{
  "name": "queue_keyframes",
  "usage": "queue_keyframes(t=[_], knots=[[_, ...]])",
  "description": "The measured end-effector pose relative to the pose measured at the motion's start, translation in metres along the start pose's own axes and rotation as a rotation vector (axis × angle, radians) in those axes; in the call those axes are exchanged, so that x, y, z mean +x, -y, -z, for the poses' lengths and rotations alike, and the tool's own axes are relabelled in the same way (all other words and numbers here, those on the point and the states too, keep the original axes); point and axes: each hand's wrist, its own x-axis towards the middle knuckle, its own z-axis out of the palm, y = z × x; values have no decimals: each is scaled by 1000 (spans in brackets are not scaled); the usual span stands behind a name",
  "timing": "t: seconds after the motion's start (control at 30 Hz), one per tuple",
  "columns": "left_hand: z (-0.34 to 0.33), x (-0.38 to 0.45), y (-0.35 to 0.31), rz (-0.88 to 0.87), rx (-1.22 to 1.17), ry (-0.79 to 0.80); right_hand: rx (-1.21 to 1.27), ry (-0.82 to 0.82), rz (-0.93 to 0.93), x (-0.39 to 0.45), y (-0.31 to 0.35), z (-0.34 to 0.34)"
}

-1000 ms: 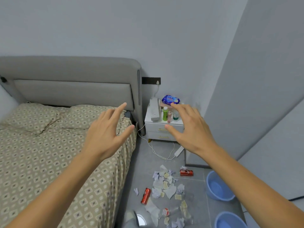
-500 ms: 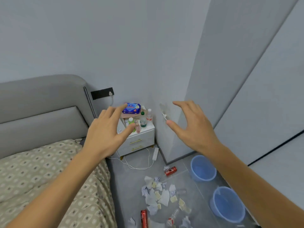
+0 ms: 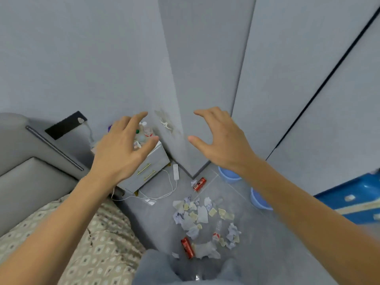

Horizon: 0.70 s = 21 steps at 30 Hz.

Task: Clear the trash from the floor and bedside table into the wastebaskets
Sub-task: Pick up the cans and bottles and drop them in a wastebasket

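Note:
Crumpled paper scraps [image 3: 197, 214] lie scattered on the grey floor, with a red can [image 3: 187, 247] near me and a second red can [image 3: 199, 184] farther off by the wall corner. A clear plastic bottle [image 3: 217, 230] lies among the scraps. Two blue wastebaskets [image 3: 228, 176] [image 3: 259, 201] stand to the right, partly hidden by my right arm. The white bedside table [image 3: 152, 165] holds small bottles [image 3: 147, 130]. My left hand [image 3: 121, 149] hovers in front of the table, fingers spread, empty. My right hand [image 3: 224, 140] is raised beside it, empty too.
A bed [image 3: 67, 233] with a patterned cover and grey headboard fills the left. A white power strip [image 3: 175, 171] and cable lie on the floor by the table. A blue crate [image 3: 349, 198] sits at the right edge. Grey wardrobe panels rise behind.
The view has swung right and downward, so the bed slid left and more floor trash shows. Both hands stay raised and spread, holding nothing.

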Motion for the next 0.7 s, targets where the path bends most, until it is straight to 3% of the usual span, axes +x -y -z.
queue_keyframes(t=[0.17, 0.47, 0.7], knots=[[-33, 53, -16, -144, -50, 112, -34, -37, -193, -17, -37, -7], [-151, 153, -25, -583, -152, 360, -99, -243, -697, -45, -71, -56], [-226, 160, -8, -741, -192, 486, -94, -359, -865, -54, -88, -117]])
